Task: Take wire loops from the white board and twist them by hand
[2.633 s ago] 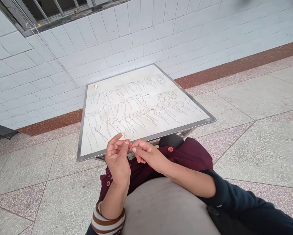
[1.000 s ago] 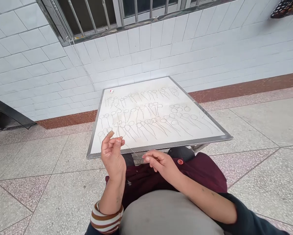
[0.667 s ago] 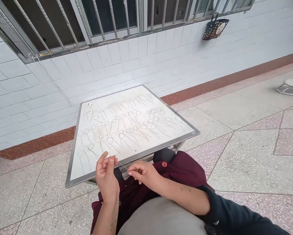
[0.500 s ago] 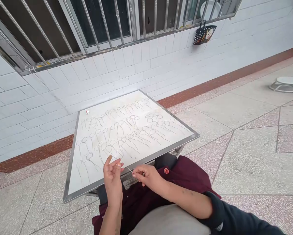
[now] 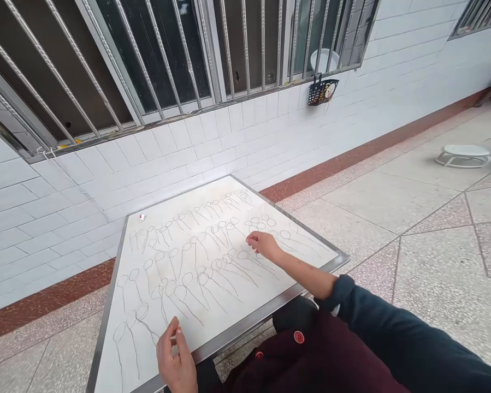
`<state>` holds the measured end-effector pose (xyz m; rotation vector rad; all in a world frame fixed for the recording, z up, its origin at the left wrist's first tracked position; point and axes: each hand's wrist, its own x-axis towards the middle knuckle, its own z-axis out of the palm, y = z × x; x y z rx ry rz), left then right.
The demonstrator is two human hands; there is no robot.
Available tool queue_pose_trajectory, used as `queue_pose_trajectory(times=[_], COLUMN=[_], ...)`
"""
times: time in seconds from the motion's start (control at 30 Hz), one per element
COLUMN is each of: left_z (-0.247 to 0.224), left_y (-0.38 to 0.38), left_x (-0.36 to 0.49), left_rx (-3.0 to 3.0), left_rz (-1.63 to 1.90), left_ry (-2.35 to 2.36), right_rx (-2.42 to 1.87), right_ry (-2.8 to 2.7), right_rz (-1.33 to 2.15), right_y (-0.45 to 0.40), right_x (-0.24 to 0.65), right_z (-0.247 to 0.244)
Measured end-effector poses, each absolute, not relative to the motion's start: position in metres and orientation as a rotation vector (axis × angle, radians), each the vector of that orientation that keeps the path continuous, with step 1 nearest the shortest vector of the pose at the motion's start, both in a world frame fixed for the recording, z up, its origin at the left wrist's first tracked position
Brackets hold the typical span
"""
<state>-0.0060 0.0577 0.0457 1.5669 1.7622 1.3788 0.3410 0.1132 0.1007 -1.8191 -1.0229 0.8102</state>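
Note:
Rows of thin wire pieces, each bent into a round loop with long tails, lie on a white tabletop with a metal rim. Over the right half of the table reaches my right hand, its thumb and fingertips pinched together beside a group of small wire loops. Whatever sits in that pinch is too fine to make out. My left hand is at the front edge, palm up, with fingers loosely bent and apart and nothing visible in them. Close to it lies a long-tailed wire loop.
A tiny white and red object sits at the table's back left corner. Behind stands a white tiled wall with a barred window. A black patterned basket hangs from the bars. A white stool stands on the floor at right.
My hands have separated. My right hand moved up and right over the table, away from the thin wire they held between them. My left hand dropped lower, and the camera view tilted up.

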Motion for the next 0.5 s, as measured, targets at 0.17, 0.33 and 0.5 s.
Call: queue_pose_trajectory(times=[0.17, 0.33, 0.5], left_z=[0.021, 0.013, 0.016], left_y=[0.069, 0.073, 0.07], left_x=[-0.008, -0.005, -0.002], left_rx=[1.857, 1.983, 2.027], left_rz=[1.57, 1.644, 1.559], left_ry=[1.718, 1.658, 1.718], right_rx=[-2.036, -2.231, -2.361], right_ry=[-1.061, -1.127, -1.193], right_rz=[0.806, 0.764, 0.699], right_y=[0.162, 0.2, 0.227], right_x=[0.366, 0.377, 0.375], right_z=[0.102, 0.104, 0.101])
